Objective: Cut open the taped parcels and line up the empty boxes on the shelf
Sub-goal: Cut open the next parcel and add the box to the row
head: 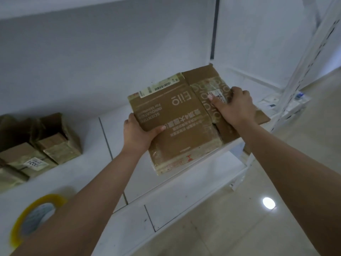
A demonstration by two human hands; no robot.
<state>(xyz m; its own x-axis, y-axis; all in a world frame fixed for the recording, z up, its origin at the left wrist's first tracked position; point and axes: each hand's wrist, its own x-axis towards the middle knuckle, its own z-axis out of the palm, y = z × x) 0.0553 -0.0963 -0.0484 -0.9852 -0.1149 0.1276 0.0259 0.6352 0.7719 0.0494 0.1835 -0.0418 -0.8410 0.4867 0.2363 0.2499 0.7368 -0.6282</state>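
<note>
Item: one printed brown box (171, 115), held over the right end of the white shelf (88, 167), its near end overhanging the shelf's front edge. Long axis runs roughly 11 to 5 o'clock. Flaps on the right side lie spread open and flat toward 3 o'clock.

Left hand (140, 133): at the box's 8 o'clock edge, thumb curled over the top face, fingers hidden beneath — a clamp on the near-left corner.

Right hand (234, 106): at the box's 2 o'clock side, fingers curled and pressing on the taped flap by a small white label; whether it grips an edge cannot be told.

Governing relation: the box lies between the two hands, the shelf's back wall at 12 o'clock from it. Both hands are on it; the left holds the near end. Setting it squarely on the shelf likely calls for a push toward 12 o'clock.

Count, shelf: a cluster of taped boxes (36, 150) at 9 o'clock, well apart — at least three, one with flaps open; exact number unclear. One roll of yellow tape (20, 224) at 7 o'clock. No cutting tool visible.
</note>
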